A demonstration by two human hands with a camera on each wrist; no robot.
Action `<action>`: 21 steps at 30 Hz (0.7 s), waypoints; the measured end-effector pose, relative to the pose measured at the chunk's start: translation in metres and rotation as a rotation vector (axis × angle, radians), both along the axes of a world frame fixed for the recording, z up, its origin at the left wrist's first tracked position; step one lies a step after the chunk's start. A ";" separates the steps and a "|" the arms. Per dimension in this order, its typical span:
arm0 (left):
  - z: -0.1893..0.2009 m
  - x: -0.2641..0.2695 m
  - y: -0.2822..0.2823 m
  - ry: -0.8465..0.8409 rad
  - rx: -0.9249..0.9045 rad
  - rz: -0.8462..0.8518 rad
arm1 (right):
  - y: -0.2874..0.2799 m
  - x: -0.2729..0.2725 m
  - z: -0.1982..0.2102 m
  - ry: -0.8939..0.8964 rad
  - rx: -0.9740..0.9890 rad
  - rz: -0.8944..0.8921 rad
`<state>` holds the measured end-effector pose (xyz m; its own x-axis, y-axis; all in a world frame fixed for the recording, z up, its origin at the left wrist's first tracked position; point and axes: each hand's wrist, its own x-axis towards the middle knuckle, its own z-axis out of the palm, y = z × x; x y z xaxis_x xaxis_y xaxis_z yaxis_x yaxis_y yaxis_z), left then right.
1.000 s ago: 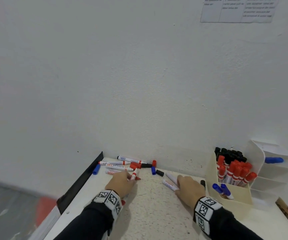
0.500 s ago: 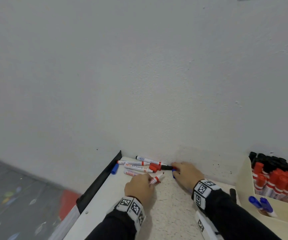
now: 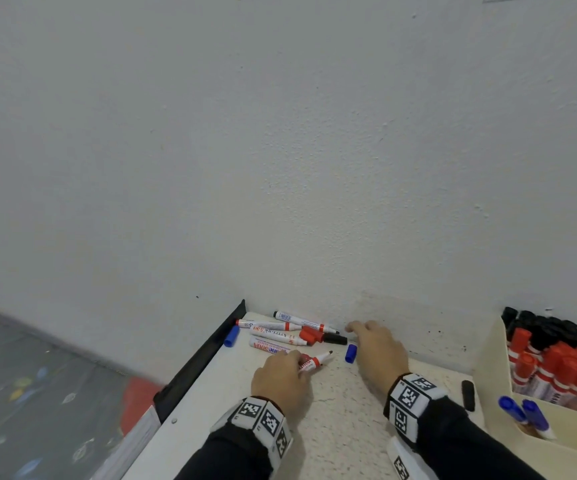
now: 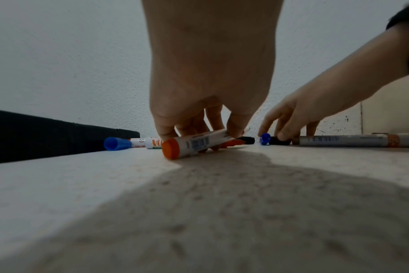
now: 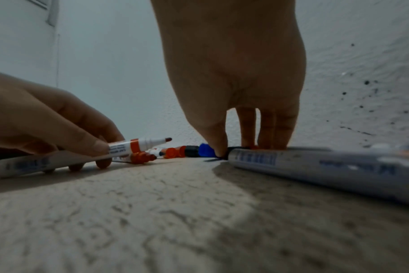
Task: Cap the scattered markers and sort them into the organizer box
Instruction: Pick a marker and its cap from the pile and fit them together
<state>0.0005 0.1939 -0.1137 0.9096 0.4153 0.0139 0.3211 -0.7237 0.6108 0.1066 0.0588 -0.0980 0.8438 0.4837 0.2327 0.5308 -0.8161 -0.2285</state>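
Observation:
My left hand [image 3: 294, 363] grips an uncapped red marker [image 3: 316, 361] low over the table, tip pointing right; the marker's red end [image 4: 171, 151] faces the left wrist camera. My right hand [image 3: 373, 351] reaches down by the wall. Its thumb and fingers pinch a black cap [image 4: 279, 141] that the hand hides in the head view. A loose blue cap [image 3: 350, 353] lies just left of that thumb. Several uncapped markers [image 3: 276, 336], red caps [image 3: 309, 334] and another black cap [image 3: 335, 338] lie in the far left corner. The beige organizer box [image 3: 489, 362] stands on the right.
The organizer holds black-capped [image 3: 543, 327], red-capped [image 3: 557, 372] and two blue-capped markers [image 3: 526, 414]. A grey-white marker [image 5: 315, 166] lies by my right wrist. One black cap [image 3: 468, 394] lies near the box, one blue cap [image 3: 231, 336] by the black table edge [image 3: 197, 365]. The wall is close behind.
My right hand left the markers beside the organizer and reached left to the caps at the wall. My left hand kept its hold on the red marker.

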 end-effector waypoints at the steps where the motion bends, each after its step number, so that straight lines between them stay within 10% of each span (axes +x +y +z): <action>1: 0.000 0.000 0.000 0.003 0.008 -0.001 | -0.001 0.000 -0.002 0.035 -0.062 -0.005; 21: -0.002 0.003 0.005 0.035 0.027 0.005 | -0.021 0.015 0.003 0.274 -0.184 -0.161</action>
<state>0.0039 0.1986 -0.1160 0.9077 0.4195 -0.0070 0.3456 -0.7382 0.5793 0.1215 0.0377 -0.0946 0.9314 0.3526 -0.0907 0.3320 -0.9248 -0.1857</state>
